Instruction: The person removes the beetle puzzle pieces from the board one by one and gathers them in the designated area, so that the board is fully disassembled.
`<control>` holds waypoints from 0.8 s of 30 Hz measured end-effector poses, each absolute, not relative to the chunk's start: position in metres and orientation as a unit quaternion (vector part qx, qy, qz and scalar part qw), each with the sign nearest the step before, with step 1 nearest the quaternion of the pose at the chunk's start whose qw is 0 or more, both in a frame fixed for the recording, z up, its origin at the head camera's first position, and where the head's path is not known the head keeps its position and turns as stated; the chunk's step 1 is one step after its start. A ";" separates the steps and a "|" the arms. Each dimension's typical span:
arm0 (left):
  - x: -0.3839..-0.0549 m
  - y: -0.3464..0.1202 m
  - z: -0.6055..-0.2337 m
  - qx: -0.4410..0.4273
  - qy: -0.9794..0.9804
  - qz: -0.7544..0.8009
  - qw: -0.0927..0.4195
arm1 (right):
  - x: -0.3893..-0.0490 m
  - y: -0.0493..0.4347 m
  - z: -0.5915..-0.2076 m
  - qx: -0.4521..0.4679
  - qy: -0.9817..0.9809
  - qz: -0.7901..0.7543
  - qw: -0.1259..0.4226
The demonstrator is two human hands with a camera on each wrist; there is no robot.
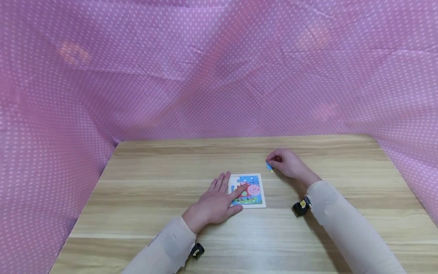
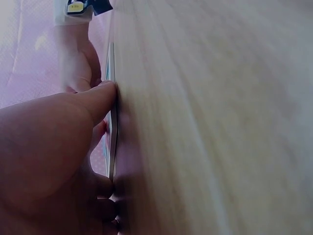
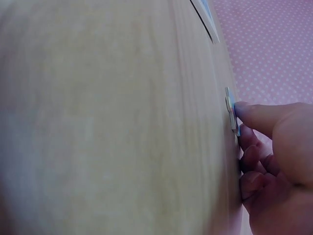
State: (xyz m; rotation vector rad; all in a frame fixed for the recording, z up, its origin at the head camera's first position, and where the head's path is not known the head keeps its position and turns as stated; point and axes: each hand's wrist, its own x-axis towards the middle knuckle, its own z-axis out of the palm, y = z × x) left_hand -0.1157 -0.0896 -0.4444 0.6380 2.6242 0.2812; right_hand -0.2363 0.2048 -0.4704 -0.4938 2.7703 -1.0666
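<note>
A square jigsaw puzzle (image 1: 256, 199) with a pale frame lies flat on the table, its picture a pink cartoon pig in red on blue and green. At its upper left a white patch shows where the picture is bare. My left hand (image 1: 213, 203) rests over its left side, fingers spread, index finger across the picture and thumb by the lower edge. To the right and farther back, my right hand (image 1: 289, 164) pinches a small blue puzzle piece (image 1: 269, 166) between thumb and curled fingers. In the right wrist view the piece (image 3: 231, 110) appears edge-on under the thumb.
The wooden table (image 1: 154, 163) spreads out around the puzzle. Behind and beside it hangs a pink polka-dot cloth (image 1: 219, 76). Black wrist cameras are strapped on the left sleeve (image 1: 167, 243) and the right sleeve (image 1: 345, 224).
</note>
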 end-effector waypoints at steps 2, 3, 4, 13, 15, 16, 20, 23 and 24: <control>-0.116 -0.090 -0.444 0.230 0.945 0.100 0.211 | -0.236 0.204 -0.470 -0.162 0.918 -0.355 0.066; -0.116 -0.090 -0.444 0.230 0.945 0.099 0.211 | -0.236 0.204 -0.470 -0.162 0.918 -0.355 0.065; -0.116 -0.090 -0.445 0.230 0.945 0.099 0.210 | -0.236 0.204 -0.469 -0.164 0.918 -0.356 0.063; -0.116 -0.091 -0.444 0.233 0.944 0.109 0.207 | -0.232 0.206 -0.467 -0.139 0.910 -0.382 0.075; -0.117 -0.092 -0.445 0.235 0.943 0.114 0.207 | -0.230 0.208 -0.466 -0.133 0.908 -0.391 0.076; -0.117 -0.092 -0.445 0.235 0.943 0.116 0.207 | -0.229 0.208 -0.465 -0.132 0.907 -0.394 0.073; -0.118 -0.091 -0.444 0.235 0.941 0.131 0.206 | -0.226 0.209 -0.464 -0.134 0.903 -0.403 0.056; -0.119 -0.090 -0.443 0.235 0.940 0.140 0.203 | -0.224 0.207 -0.463 -0.138 0.901 -0.408 0.046; -0.119 -0.089 -0.443 0.234 0.940 0.142 0.202 | -0.224 0.206 -0.463 -0.141 0.900 -0.409 0.043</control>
